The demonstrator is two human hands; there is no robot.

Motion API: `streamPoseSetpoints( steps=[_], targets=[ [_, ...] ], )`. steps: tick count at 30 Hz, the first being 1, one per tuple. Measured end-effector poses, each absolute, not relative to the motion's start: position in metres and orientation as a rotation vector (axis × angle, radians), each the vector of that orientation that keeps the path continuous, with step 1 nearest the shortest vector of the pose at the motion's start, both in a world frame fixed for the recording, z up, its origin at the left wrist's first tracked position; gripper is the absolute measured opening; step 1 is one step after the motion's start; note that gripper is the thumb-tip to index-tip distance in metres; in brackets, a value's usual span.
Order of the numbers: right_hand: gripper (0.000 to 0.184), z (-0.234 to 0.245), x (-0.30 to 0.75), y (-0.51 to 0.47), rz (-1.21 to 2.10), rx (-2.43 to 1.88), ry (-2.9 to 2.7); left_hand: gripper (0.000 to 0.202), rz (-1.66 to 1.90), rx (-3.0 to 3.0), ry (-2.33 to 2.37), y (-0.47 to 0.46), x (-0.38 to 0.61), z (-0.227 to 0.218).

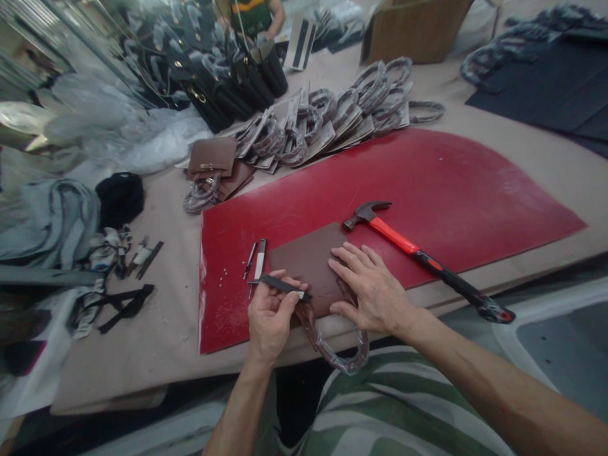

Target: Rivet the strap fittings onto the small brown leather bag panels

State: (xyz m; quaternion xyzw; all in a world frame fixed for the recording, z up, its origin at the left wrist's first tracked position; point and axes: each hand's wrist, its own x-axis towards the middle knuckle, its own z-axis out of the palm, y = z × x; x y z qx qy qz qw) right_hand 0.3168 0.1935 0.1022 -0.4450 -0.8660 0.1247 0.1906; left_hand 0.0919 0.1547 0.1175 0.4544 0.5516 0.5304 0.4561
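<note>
A brown leather bag panel (308, 253) lies on the red cutting board at the table's front edge. Its handle (349, 364), wrapped in clear plastic, hangs over that edge toward me. My left hand (270, 316) is closed around a slim, dark, bar-shaped tool (278, 284) with a pale band near one end, held low over the panel's left side. Flat on the panel's right side rests my right hand (373, 288), fingers spread and holding nothing. Beyond it, a claw hammer (399, 240) with a red and black grip lies on the board.
Two slim tools, one a pale-banded bar (260, 253), lie left on the red board (427, 183). Behind are brown bag panels (211, 158), many plastic-wrapped handles (323, 107) and black bags (237, 82). A person (256, 19) stands across the table. A cardboard box (413, 31) sits behind.
</note>
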Motion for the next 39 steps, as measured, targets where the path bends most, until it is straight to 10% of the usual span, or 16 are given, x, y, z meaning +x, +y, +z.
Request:
streamPoseSetpoints(
  steps=[39],
  targets=[
    [0.081, 0.103, 0.315, 0.194, 0.379, -1.246, -2.407, 0.018, 1.439, 1.510, 1.415, 0.149, 0.101, 0.097]
  ],
)
